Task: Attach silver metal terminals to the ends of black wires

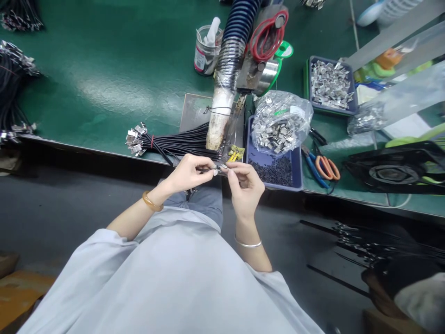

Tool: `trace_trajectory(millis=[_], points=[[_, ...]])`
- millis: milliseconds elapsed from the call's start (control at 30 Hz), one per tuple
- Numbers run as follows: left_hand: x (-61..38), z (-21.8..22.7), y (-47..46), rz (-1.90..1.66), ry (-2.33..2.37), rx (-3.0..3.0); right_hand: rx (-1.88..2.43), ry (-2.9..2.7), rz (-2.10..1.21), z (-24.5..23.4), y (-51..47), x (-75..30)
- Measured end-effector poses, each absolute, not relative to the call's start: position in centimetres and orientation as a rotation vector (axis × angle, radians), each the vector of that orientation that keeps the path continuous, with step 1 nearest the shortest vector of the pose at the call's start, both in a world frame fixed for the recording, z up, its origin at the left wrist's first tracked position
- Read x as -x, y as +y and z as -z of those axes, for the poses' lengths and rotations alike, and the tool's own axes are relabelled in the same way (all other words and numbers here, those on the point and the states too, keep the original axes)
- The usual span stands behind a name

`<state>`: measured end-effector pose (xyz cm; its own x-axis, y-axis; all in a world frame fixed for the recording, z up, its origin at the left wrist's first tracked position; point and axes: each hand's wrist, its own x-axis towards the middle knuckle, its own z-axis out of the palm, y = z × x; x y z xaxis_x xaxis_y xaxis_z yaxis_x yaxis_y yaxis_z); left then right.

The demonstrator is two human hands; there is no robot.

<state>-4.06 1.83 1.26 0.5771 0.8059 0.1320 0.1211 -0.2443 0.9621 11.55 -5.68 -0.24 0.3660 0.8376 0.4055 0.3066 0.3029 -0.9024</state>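
Observation:
At the bench's front edge, my left hand (189, 173) is closed in a pinch on a thin black cable (203, 170). My right hand (246, 188) meets it fingertip to fingertip, its thumb and forefinger pinched on a small silvery piece (224, 167) that looks like a metal connector. The fingers hide most of this piece, and I cannot tell whether it is joined to the cable. Just beyond my left hand lies a bundle of black cables (184, 140) with metal connectors (137, 138) on their left ends. Close to my right fingers is a yellow piece (236, 153).
A ribbed hose (239, 23) reaches down over the cables. Right of it stand a solder spool (269, 75), a blue tray (296, 169) of small black pieces, and a bag of connectors (278, 125). Pliers (314, 169), orange-handled scissors (327, 168) and a black fan (392, 174) lie farther right.

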Motion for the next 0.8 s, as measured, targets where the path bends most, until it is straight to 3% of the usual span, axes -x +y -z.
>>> trace_trajectory(millis=[133,400,800], points=[[3.91,-1.35,1.97,-0.748,0.748,-1.603,1.240,-1.118,-0.644,0.23,-5.55,-11.80],[3.31,-1.21,2.02,-0.786,0.793,-1.547,1.255,-1.148,-0.393,0.23,-5.72,-11.32],[3.31,-1.01,1.89,-0.861,0.794,-1.433,1.188,-0.987,-0.474,0.39,-5.45,-11.11]])
